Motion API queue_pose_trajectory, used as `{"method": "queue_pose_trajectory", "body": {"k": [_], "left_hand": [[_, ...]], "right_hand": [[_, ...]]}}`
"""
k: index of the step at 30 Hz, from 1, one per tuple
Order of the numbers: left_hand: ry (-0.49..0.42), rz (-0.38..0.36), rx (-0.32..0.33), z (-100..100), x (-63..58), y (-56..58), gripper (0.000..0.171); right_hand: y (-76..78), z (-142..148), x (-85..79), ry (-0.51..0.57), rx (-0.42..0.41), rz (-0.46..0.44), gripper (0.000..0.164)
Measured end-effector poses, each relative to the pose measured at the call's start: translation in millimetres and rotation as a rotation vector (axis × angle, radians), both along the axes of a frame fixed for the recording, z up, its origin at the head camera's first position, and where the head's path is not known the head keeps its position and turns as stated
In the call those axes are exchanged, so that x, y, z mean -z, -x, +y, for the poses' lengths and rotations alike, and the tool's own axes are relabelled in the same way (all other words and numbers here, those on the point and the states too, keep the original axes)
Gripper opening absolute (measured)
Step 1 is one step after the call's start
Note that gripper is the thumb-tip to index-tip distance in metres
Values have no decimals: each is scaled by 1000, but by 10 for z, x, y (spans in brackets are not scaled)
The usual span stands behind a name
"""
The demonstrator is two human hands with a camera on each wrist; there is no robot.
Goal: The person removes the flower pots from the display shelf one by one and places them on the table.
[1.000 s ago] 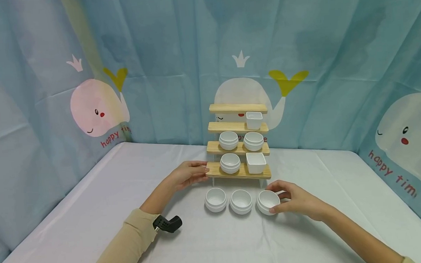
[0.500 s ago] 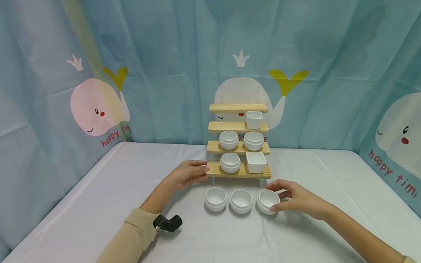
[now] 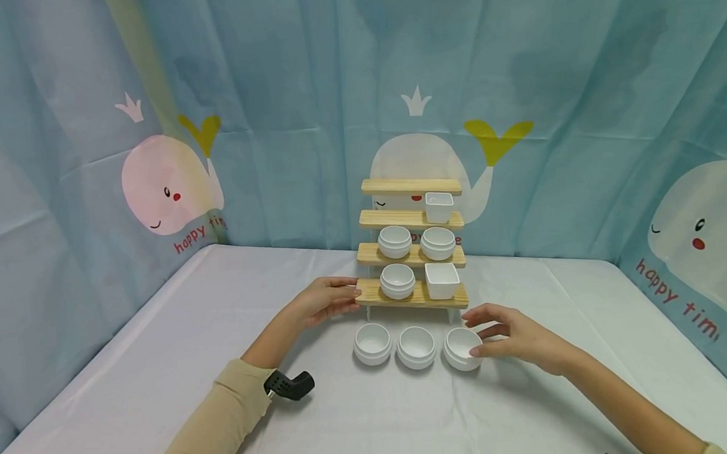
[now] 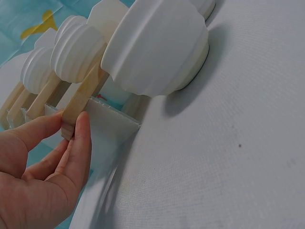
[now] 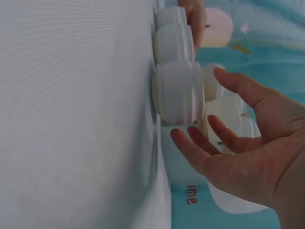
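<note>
My left hand (image 3: 327, 301) pinches the left end of the lowest wooden board (image 4: 80, 106) of a tiered display stand, thumb on one face and fingers on the other in the left wrist view. My right hand (image 3: 521, 338) hovers beside the rightmost white round bowl (image 3: 462, 363), its fingers spread. In the right wrist view a gap shows between the fingertips and that bowl (image 5: 177, 93). Two more round bowls, a middle one (image 3: 417, 360) and a left one (image 3: 372, 355), stand in a row with it on the white cloth, before the stand.
On the lowest board sit a round bowl (image 3: 397, 286) and a square bowl (image 3: 442, 286). Two round bowls, one at left (image 3: 395, 247), occupy the board above. A small square bowl (image 3: 439, 211) is higher up. Behind hangs a blue curtain (image 3: 287, 156) with printed whales.
My right hand has let go of the rightmost bowl and drawn slightly up and to the right. The left hand and the stand have stayed in place.
</note>
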State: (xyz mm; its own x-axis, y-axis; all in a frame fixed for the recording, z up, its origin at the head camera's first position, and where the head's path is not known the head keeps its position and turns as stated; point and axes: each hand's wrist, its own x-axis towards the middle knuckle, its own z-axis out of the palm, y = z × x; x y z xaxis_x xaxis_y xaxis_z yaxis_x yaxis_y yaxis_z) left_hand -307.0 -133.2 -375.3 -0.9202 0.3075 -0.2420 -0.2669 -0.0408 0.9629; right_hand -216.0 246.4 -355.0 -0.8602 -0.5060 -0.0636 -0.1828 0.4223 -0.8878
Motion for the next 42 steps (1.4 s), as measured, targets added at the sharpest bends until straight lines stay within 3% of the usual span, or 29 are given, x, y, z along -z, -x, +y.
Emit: {"method": "queue_pose_trajectory", "body": {"k": [13, 42], "left_hand": [[4, 5, 5, -8, -5, 3, 52], [-21, 17, 26, -24, 51, 23, 51]], "right_hand": [[24, 5, -94, -1, 77, 2, 59], [12, 78, -202, -12, 137, 76, 57]]}}
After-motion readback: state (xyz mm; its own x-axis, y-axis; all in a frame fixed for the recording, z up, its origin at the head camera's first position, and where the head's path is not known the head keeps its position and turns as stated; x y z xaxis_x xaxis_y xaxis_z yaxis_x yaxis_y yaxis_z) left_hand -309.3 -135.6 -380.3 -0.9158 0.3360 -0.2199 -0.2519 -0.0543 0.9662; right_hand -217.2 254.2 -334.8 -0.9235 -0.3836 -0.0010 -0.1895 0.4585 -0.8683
